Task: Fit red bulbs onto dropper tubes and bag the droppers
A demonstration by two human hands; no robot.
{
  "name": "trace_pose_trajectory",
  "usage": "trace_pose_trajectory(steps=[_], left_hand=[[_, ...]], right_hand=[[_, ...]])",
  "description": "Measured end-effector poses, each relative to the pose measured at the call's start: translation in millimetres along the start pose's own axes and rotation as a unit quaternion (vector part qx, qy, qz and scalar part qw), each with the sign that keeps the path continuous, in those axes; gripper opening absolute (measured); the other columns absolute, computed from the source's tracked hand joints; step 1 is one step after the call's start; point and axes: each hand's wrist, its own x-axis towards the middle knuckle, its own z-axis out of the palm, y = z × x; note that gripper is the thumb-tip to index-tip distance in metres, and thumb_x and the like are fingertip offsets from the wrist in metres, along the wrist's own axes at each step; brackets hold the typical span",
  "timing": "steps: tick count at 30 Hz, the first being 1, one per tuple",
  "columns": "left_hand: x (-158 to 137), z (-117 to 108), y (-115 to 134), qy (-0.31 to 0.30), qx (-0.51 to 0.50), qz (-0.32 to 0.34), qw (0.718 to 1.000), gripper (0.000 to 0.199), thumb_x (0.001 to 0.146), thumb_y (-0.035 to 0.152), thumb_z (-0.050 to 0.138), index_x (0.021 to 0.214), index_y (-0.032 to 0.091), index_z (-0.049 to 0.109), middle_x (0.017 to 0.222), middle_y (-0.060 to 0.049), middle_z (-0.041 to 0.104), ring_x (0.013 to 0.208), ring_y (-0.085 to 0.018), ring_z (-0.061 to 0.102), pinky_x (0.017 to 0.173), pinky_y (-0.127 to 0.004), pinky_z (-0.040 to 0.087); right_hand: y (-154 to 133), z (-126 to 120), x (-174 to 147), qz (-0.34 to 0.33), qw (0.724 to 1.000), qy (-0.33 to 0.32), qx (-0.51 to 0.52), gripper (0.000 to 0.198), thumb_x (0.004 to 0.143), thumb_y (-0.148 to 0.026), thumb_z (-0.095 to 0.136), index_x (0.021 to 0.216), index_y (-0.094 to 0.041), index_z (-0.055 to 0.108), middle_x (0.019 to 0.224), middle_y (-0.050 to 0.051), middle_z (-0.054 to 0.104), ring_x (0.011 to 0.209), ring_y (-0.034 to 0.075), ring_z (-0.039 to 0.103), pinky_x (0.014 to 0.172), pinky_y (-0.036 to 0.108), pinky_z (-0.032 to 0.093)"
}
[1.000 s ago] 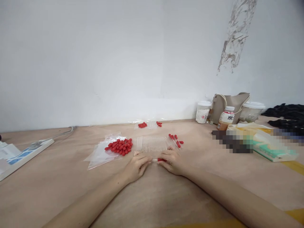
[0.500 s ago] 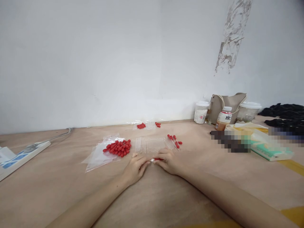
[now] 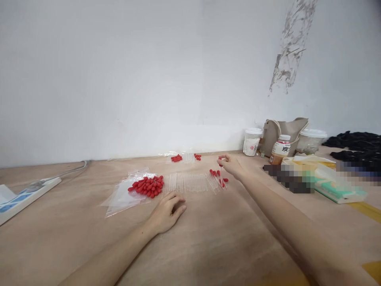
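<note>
My right hand (image 3: 231, 165) pinches a dropper (image 3: 220, 171) by its red rubber bulb, and the clear tube hangs down. It is above a small group of red-bulbed droppers (image 3: 212, 173) at the right end of the row. My left hand (image 3: 167, 210) rests on the table with thumb and fingers apart, holding nothing. Just beyond it lies a row of clear thin tubes (image 3: 186, 182). A heap of loose red rubber bulbs (image 3: 147, 186) sits left of the tubes, partly over clear plastic bags (image 3: 125, 198).
Near the wall lies a clear bag (image 3: 188, 157) with more red bulbs and tubes. On the right stand a lidded cup (image 3: 252, 143), a drink bottle (image 3: 280, 151), a beige bag (image 3: 270, 135) and a tissue pack (image 3: 342, 190). A power strip (image 3: 29, 200) lies left.
My right hand has moved away from my left, forward and right, carrying the dropper. My left hand has let go of the tube and its fingers have spread.
</note>
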Motion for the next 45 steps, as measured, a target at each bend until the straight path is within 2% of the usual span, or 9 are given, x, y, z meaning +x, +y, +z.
trace_pose_trajectory(steps=[3,8,18,21,26,29,32,40,45], left_hand=[[1.0,-0.2,2.0,-0.004,0.002,0.006,1.0,0.019,0.083,0.027,0.046,0.095,0.02,0.059,0.093,-0.006,0.059,0.088,-0.02,0.053,0.078,-0.034,0.042],[0.3,-1.4,3.0,-0.006,0.011,0.001,1.0,0.018,0.083,0.027,0.047,0.095,0.021,0.059,0.093,-0.005,0.058,0.086,-0.019,0.053,0.077,-0.033,0.042],[0.0,-0.7,2.6,-0.005,0.012,0.005,1.0,0.018,0.083,0.028,0.046,0.095,0.02,0.059,0.094,-0.005,0.058,0.089,-0.019,0.052,0.078,-0.033,0.042],[0.2,-1.5,3.5,-0.006,0.009,0.003,1.0,0.019,0.083,0.028,0.046,0.095,0.02,0.058,0.094,-0.005,0.058,0.088,-0.019,0.053,0.078,-0.033,0.042],[0.7,-1.6,3.3,-0.012,0.012,-0.002,1.0,0.018,0.083,0.027,0.047,0.094,0.021,0.058,0.093,-0.004,0.058,0.087,-0.019,0.053,0.078,-0.032,0.042],[0.4,-0.3,2.4,-0.009,0.016,0.0,1.0,0.017,0.082,0.027,0.047,0.094,0.021,0.058,0.095,-0.004,0.057,0.089,-0.019,0.052,0.079,-0.033,0.041],[-0.2,1.3,1.8,-0.008,0.022,0.0,1.0,0.017,0.082,0.026,0.047,0.094,0.02,0.058,0.094,-0.004,0.057,0.09,-0.02,0.052,0.08,-0.033,0.04],[-1.3,1.3,3.4,0.007,0.038,0.019,0.999,0.014,0.083,0.023,0.046,0.09,0.019,0.057,0.091,-0.004,0.057,0.085,-0.018,0.051,0.076,-0.032,0.039],[6.8,6.8,14.0,0.04,0.128,0.054,0.989,0.013,0.08,0.022,0.046,0.083,0.018,0.058,0.088,-0.006,0.056,0.083,-0.02,0.047,0.076,-0.036,0.036]], right_hand=[[15.6,10.2,16.2,0.02,0.997,-0.008,-0.069,0.024,0.069,-0.027,0.054,0.089,-0.017,0.063,0.073,0.003,0.064,0.063,0.012,0.057,0.058,0.022,0.042],[28.2,28.3,21.1,0.03,0.991,-0.022,-0.128,0.025,0.064,-0.029,0.058,0.085,-0.02,0.066,0.076,0.004,0.065,0.073,0.017,0.058,0.064,0.027,0.04],[23.2,27.0,9.1,0.052,0.981,-0.015,-0.188,0.031,0.068,-0.041,0.055,0.09,-0.021,0.063,0.094,0.006,0.064,0.091,0.022,0.056,0.076,0.032,0.038],[25.3,16.0,8.2,0.088,0.978,-0.022,-0.187,0.027,0.067,-0.033,0.055,0.087,-0.017,0.062,0.089,0.009,0.064,0.082,0.021,0.058,0.066,0.028,0.041],[31.5,-11.2,-3.4,0.113,0.972,-0.131,-0.157,0.015,0.055,-0.016,0.063,0.069,-0.014,0.065,0.061,0.003,0.063,0.056,0.013,0.057,0.049,0.02,0.039],[33.4,-19.2,-13.7,0.091,0.968,-0.196,-0.128,0.021,0.053,-0.012,0.063,0.073,-0.015,0.066,0.062,0.001,0.064,0.053,0.011,0.055,0.047,0.018,0.038],[32.9,-17.3,-20.3,0.04,0.965,-0.223,-0.129,0.026,0.054,-0.01,0.06,0.079,-0.015,0.066,0.066,0.001,0.064,0.054,0.01,0.055,0.048,0.017,0.038],[20.6,-18.7,-24.7,-0.035,0.963,-0.178,-0.199,0.015,0.055,-0.011,0.054,0.066,-0.015,0.065,0.071,0.004,0.064,0.065,0.015,0.055,0.056,0.021,0.037],[27.0,-20.6,-32.9,-0.091,0.961,-0.145,-0.218,0.016,0.058,-0.013,0.051,0.068,-0.016,0.064,0.07,0.004,0.064,0.064,0.014,0.054,0.055,0.021,0.035]])
